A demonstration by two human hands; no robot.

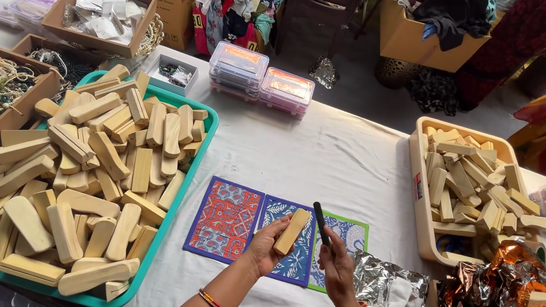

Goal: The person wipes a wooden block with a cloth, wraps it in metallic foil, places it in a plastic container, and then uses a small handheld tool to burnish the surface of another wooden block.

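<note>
Head view: left hand (267, 246) grip clasps wooden block (292, 231); right hand (337, 266) grip pinches black marker (321, 222) over patterned cloth squares (226, 219).

The person's forearms are bare, with no sleeves reaching the wrists. The left hand (267, 246) has a thin bangle on its wrist, banded in red, orange and gold. The right hand (337, 267) wears a similar bangle, orange-red with a lighter pattern. At the lower edge of the view a garment in maroon with a pale printed pattern shows.
</note>
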